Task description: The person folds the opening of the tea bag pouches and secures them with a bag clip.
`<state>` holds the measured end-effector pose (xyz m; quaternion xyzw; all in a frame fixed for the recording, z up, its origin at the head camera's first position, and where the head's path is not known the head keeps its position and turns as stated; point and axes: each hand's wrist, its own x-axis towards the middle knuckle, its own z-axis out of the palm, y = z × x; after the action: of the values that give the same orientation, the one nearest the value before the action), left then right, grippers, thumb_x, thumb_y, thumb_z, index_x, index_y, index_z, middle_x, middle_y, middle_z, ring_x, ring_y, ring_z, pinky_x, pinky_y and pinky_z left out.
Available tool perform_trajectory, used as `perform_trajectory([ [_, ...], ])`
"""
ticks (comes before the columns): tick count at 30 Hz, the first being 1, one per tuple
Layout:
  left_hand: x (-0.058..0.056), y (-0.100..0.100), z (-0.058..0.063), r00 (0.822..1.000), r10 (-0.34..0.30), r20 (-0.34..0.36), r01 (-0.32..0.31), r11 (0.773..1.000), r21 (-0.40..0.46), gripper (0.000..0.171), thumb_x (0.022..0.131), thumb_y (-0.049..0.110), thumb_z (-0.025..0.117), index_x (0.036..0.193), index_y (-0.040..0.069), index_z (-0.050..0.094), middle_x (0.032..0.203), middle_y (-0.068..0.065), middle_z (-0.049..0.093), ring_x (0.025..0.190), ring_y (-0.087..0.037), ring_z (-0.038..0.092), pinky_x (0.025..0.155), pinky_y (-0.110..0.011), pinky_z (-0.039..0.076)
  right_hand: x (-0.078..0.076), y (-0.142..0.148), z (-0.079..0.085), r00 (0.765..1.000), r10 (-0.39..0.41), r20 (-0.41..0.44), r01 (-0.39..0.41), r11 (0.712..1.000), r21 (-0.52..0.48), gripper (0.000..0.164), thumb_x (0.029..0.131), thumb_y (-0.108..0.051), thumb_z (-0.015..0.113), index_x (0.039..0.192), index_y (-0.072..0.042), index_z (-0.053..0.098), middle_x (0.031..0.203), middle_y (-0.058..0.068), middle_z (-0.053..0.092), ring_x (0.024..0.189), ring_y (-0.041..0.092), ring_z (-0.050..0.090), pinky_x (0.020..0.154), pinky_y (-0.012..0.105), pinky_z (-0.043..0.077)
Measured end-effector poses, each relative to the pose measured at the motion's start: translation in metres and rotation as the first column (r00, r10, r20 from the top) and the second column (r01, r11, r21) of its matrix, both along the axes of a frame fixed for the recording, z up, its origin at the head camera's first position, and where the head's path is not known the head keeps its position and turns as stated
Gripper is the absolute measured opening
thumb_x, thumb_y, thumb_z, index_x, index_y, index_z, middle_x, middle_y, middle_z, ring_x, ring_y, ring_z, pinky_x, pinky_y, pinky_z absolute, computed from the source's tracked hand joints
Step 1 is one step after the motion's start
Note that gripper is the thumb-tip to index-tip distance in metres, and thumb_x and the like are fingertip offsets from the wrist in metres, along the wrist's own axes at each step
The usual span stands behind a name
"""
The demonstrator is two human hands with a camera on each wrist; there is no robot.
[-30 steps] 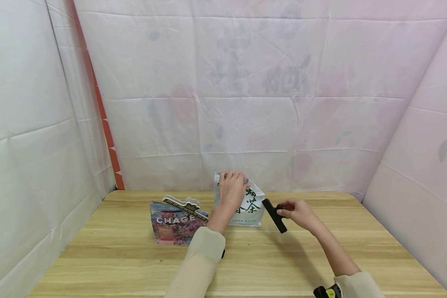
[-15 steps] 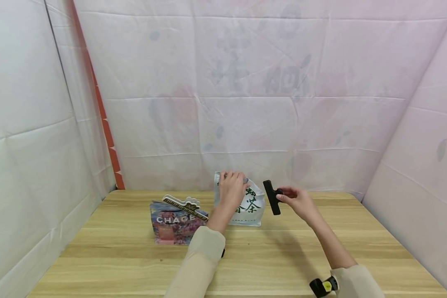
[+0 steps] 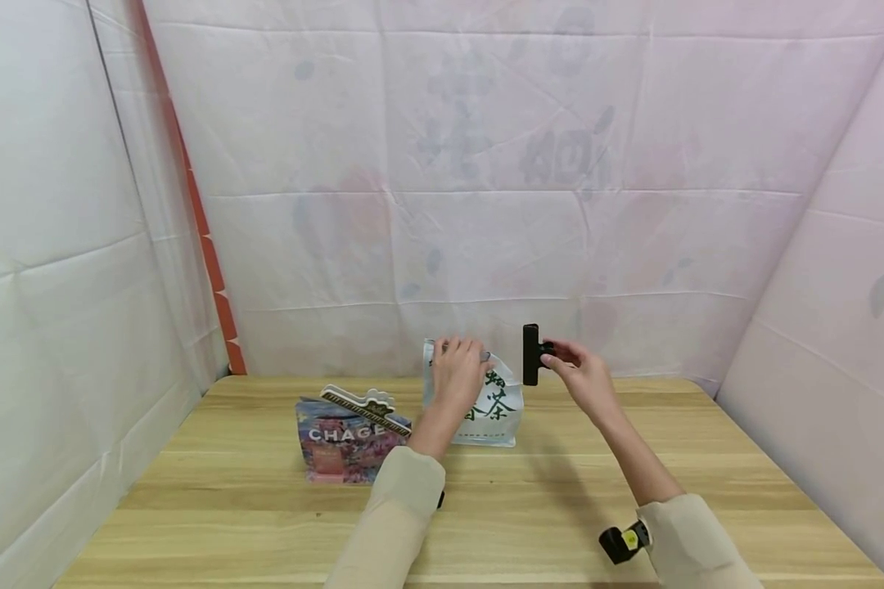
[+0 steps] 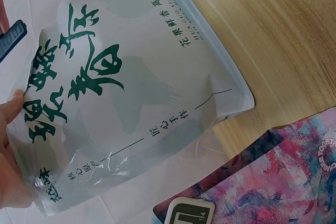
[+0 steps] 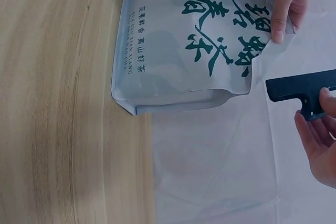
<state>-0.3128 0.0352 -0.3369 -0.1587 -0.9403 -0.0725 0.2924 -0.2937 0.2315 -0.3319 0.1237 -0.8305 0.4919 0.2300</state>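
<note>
Head view: a person's left hand [image 3: 458,375] pinches the top edge of a pale green stand-up tea pouch with dark green characters [image 3: 486,409], which stands upright near the far edge of the light wooden table [image 3: 530,507]. The right hand [image 3: 579,372] holds a long black plastic bag clip [image 3: 530,354] upright in the air, just beside the pouch's upper right corner, fingers clamped on its handle end. Left of the pouch stands a colourful pink-and-blue printed bag [image 3: 346,446] with a cream clip across its top [image 3: 361,407].

Left wrist view: the thumb grips the pouch [image 4: 126,103] at its top; the clip's tip [image 4: 11,39] shows at the frame's edge.

Right wrist view: fingertips squeeze the clip [image 5: 300,87], apart from the pouch [image 5: 194,40].
</note>
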Motion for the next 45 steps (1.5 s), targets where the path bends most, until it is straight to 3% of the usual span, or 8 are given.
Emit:
perform_trajectory([
  [5, 0.001, 0.000, 0.001, 1.000, 0.003, 0.010, -0.003, 1.000, -0.001, 0.030, 0.088, 0.043, 0.057, 0.103, 0.018, 0.063, 0.097, 0.007, 0.060, 0.097, -0.013, 0.050, 0.094, -0.033, 0.029, 0.002, -0.011, 0.007, 0.990, 0.018, -0.141, -0.027, 0.998, -0.064, 0.027, 0.081, 0.004, 0.066, 0.105, 0.013, 0.062, 0.097, 0.026, 0.062, 0.078, -0.004, 0.056, 0.068, 0.010, 0.044],
  [12, 0.001, -0.001, 0.000, 1.000, -0.013, 0.010, 0.013, 1.000, 0.014, 0.029, 0.087, 0.042, 0.058, 0.101, 0.017, 0.063, 0.097, 0.007, 0.060, 0.097, -0.014, 0.050, 0.093, -0.033, 0.030, -0.011, -0.011, -0.002, 0.960, -0.016, -0.281, -0.004, 0.997, -0.072, 0.023, 0.076, 0.007, 0.070, 0.098, 0.010, 0.067, 0.089, 0.021, 0.063, 0.074, -0.001, 0.056, 0.062, 0.011, 0.045],
  [19, 0.001, -0.001, 0.001, 1.000, -0.023, 0.011, 0.023, 1.000, 0.019, 0.029, 0.087, 0.043, 0.058, 0.101, 0.017, 0.064, 0.096, 0.007, 0.060, 0.097, -0.013, 0.050, 0.094, -0.033, 0.030, 0.003, -0.024, 0.014, 0.957, -0.018, -0.288, 0.003, 0.999, -0.052, 0.023, 0.074, 0.011, 0.069, 0.096, 0.016, 0.064, 0.086, 0.028, 0.061, 0.073, -0.001, 0.054, 0.063, 0.008, 0.043],
  [28, 0.001, -0.002, 0.003, 0.999, -0.030, 0.028, 0.030, 0.999, 0.016, 0.028, 0.087, 0.042, 0.059, 0.101, 0.018, 0.064, 0.097, 0.007, 0.061, 0.098, -0.013, 0.051, 0.093, -0.033, 0.030, -0.019, -0.016, -0.005, 0.960, -0.006, -0.281, 0.007, 1.000, 0.005, 0.026, 0.074, 0.004, 0.072, 0.099, 0.011, 0.066, 0.086, 0.021, 0.064, 0.075, 0.000, 0.054, 0.063, 0.009, 0.043],
  [34, 0.000, -0.003, 0.005, 0.997, -0.048, 0.066, 0.047, 0.999, 0.010, 0.027, 0.087, 0.041, 0.059, 0.101, 0.018, 0.064, 0.098, 0.007, 0.061, 0.099, -0.013, 0.050, 0.094, -0.032, 0.029, -0.021, -0.016, -0.012, 0.954, 0.022, -0.298, -0.007, 0.999, 0.052, 0.029, 0.073, 0.005, 0.072, 0.101, 0.011, 0.066, 0.085, 0.018, 0.064, 0.074, 0.007, 0.056, 0.062, 0.009, 0.043],
  [40, -0.002, -0.003, 0.006, 0.997, -0.048, 0.058, 0.047, 0.999, 0.013, 0.026, 0.088, 0.041, 0.059, 0.099, 0.019, 0.065, 0.095, 0.008, 0.063, 0.095, -0.012, 0.052, 0.094, -0.032, 0.029, -0.021, -0.014, -0.016, 0.948, 0.037, -0.315, 0.000, 0.993, 0.117, 0.031, 0.074, 0.004, 0.072, 0.104, 0.010, 0.065, 0.084, 0.016, 0.064, 0.073, 0.020, 0.060, 0.060, 0.010, 0.043],
  [45, -0.001, -0.004, 0.006, 0.996, -0.052, 0.077, 0.051, 0.999, 0.009, 0.026, 0.089, 0.042, 0.056, 0.099, 0.019, 0.064, 0.095, 0.009, 0.062, 0.095, -0.012, 0.051, 0.094, -0.032, 0.029, -0.022, -0.012, -0.022, 0.948, 0.062, -0.313, -0.010, 0.986, 0.165, 0.031, 0.073, 0.004, 0.072, 0.103, 0.010, 0.065, 0.083, 0.014, 0.064, 0.071, 0.017, 0.058, 0.059, 0.011, 0.044],
])
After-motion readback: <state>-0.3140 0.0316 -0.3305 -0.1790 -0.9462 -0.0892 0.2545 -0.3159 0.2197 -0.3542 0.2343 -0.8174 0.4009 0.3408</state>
